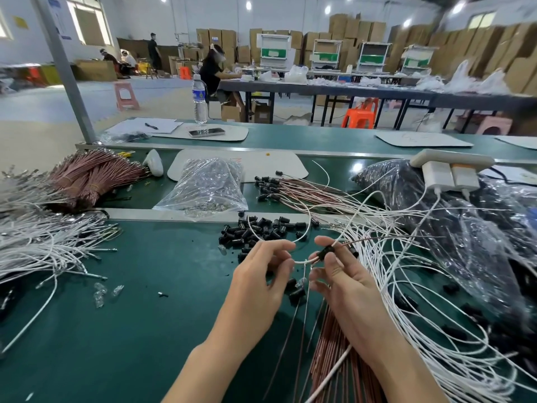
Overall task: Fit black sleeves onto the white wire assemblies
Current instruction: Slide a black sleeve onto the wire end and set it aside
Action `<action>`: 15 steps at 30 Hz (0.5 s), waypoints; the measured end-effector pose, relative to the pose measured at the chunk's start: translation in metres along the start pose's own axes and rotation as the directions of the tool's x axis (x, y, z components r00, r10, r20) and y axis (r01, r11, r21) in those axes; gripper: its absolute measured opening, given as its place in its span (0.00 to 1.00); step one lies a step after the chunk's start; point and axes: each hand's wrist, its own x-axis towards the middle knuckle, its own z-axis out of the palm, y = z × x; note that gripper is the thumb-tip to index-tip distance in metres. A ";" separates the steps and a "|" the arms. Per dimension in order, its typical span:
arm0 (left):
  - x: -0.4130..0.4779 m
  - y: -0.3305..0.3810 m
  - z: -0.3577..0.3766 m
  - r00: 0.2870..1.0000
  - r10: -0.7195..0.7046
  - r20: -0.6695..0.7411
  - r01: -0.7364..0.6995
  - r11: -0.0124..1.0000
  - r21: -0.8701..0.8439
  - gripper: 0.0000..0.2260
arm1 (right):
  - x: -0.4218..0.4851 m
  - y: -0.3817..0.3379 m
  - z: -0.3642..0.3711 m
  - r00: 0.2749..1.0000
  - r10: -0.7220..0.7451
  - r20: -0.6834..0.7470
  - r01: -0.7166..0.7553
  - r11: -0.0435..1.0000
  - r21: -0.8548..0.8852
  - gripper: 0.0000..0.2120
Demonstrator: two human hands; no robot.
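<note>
Two hands work just above green table (pixel 145 301). Left hand (pixel 258 280) pinches white wire (pixel 303 261). Right hand (pixel 345 283) pinches black sleeve (pixel 325 253); wire seems to go into it. Best way: hold wire straight, grip close, slide sleeve slowly. Spare sleeves (pixel 261 231) piled near, behind hands.

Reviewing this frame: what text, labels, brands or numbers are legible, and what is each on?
Nothing here reads clearly.
Water bottle: blue label, print too blurred to read.
Yellow wall notice: blurred, unreadable.
White mat: faint marks, illegible.
Cardboard boxes: blue labels, too small to read.
</note>
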 end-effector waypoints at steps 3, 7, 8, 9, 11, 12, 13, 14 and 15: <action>-0.001 0.000 0.001 0.999 -0.045 0.011 0.045 0.997 -0.062 0.14 | -0.001 0.000 0.001 1.000 0.004 0.010 -0.004 1.000 -0.015 0.13; -0.001 0.001 0.003 0.994 -0.107 0.012 0.108 0.987 -0.119 0.14 | -0.001 -0.001 0.000 1.000 0.008 0.013 -0.008 1.000 -0.015 0.13; -0.001 0.001 0.004 0.991 -0.131 0.019 0.132 0.981 -0.142 0.13 | -0.001 -0.001 0.000 1.000 0.011 0.013 -0.010 1.000 -0.014 0.13; 0.000 0.001 0.004 0.987 -0.155 0.029 0.158 0.973 -0.169 0.13 | -0.001 -0.001 0.000 1.000 0.014 0.011 -0.014 1.000 -0.009 0.13; 0.001 0.001 0.004 0.979 -0.196 0.047 0.202 0.953 -0.227 0.13 | 0.000 -0.001 0.000 1.000 0.026 0.011 -0.026 1.000 0.009 0.14; 0.001 0.002 0.004 0.976 -0.211 0.052 0.218 0.942 -0.256 0.12 | 0.000 -0.001 0.000 0.999 0.033 0.015 -0.033 0.999 0.015 0.14; 0.002 0.002 0.003 0.974 -0.221 0.055 0.227 0.933 -0.279 0.12 | 0.000 -0.001 0.000 0.999 0.043 0.027 -0.044 0.999 0.017 0.14; 0.002 0.002 0.003 0.973 -0.226 0.057 0.232 0.928 -0.290 0.12 | -0.001 -0.001 0.000 0.997 0.056 0.047 -0.057 0.998 0.017 0.14; 0.002 0.003 0.003 0.972 -0.228 0.062 0.236 0.928 -0.290 0.12 | -0.001 0.000 0.000 0.995 0.068 0.071 -0.069 0.997 0.018 0.15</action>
